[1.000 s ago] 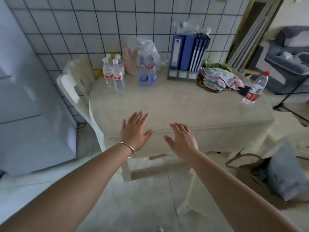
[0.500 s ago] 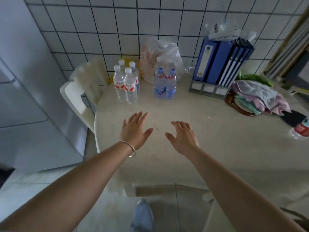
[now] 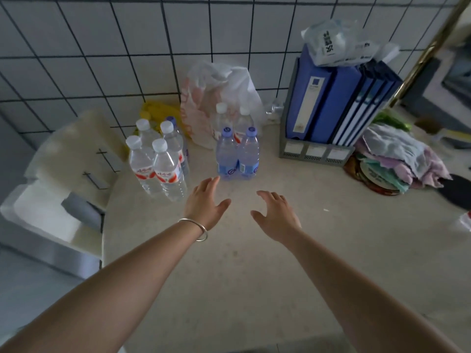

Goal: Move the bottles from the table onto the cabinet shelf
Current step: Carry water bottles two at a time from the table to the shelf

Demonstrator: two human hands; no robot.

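Several clear water bottles with white caps and red labels (image 3: 163, 166) stand in a cluster at the back left of the beige table (image 3: 254, 289). Two blue-capped, blue-labelled bottles (image 3: 237, 155) stand side by side just right of them, with two more white-capped bottles (image 3: 230, 118) behind. My left hand (image 3: 205, 202), with a silver bracelet on the wrist, hovers open with its fingertips just short of the blue bottles. My right hand (image 3: 276, 215) hovers open to its right, holding nothing. No cabinet shelf is in view.
A white plastic bag (image 3: 219, 98) leans on the tiled wall behind the bottles. Blue binders in a grey rack (image 3: 331, 105) stand at back right, with a heap of cloths (image 3: 397, 159) beside them. A white chair (image 3: 58, 179) stands left of the table.
The view has closed in on the table and bottles. Both hands have reached forward over the tabletop, the left now almost at the blue-labelled bottles.
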